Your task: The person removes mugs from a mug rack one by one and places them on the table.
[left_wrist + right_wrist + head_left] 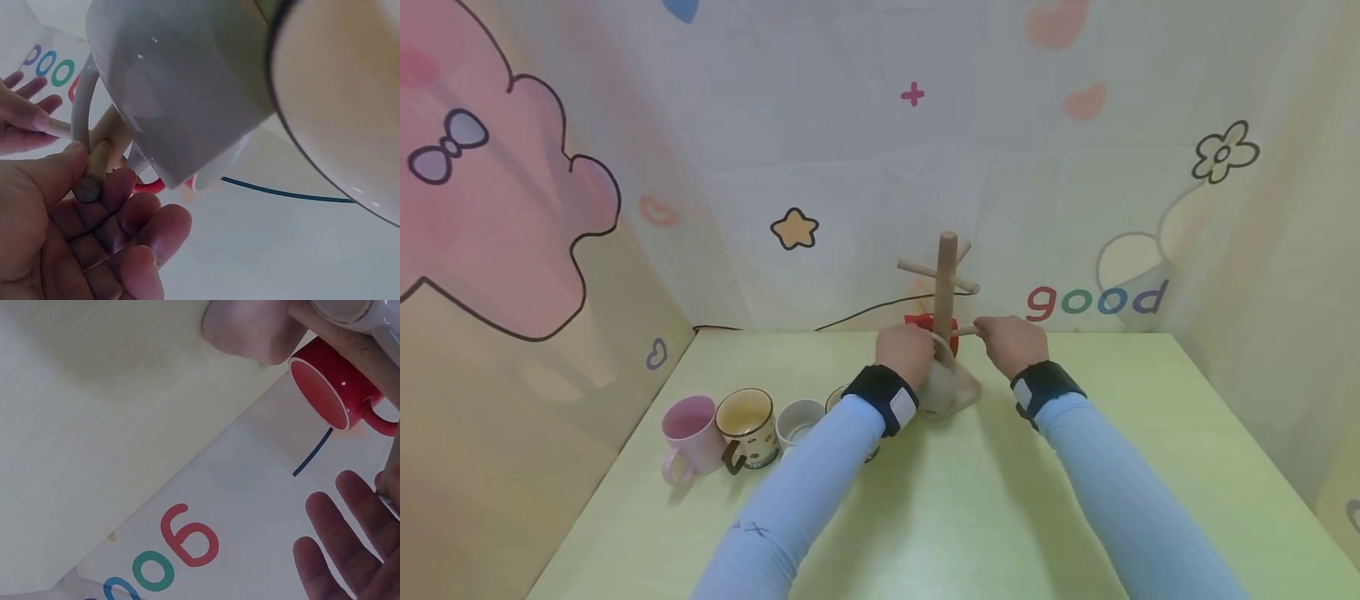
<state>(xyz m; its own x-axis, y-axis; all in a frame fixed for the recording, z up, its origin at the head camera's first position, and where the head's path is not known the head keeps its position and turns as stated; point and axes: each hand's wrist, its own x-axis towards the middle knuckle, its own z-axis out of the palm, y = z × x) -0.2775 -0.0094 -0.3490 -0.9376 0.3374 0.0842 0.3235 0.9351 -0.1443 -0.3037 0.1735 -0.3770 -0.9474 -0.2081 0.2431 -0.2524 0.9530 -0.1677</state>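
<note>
A wooden mug tree [945, 283] stands near the back wall, pegs pointing several ways. My left hand [906, 354] pinches the tip of a lower peg [92, 178] between thumb and index finger, the other fingers loosely bent. Beside that peg is a white mug [937, 385], its handle [83, 103] looped around the peg in the left wrist view. Across the post, my right hand [1015, 343] pinches the end of another peg [966, 331], its remaining fingers spread. Behind the post hangs a red mug [322, 387], partly hidden in the head view.
On the table's left stand a pink mug [692, 437], a yellow-lined mug [758, 450] and a small white cup [800, 417]. Another dark-rimmed mug [834, 397] is mostly behind my left forearm. A printed cloth wall [850, 167] rises behind the table.
</note>
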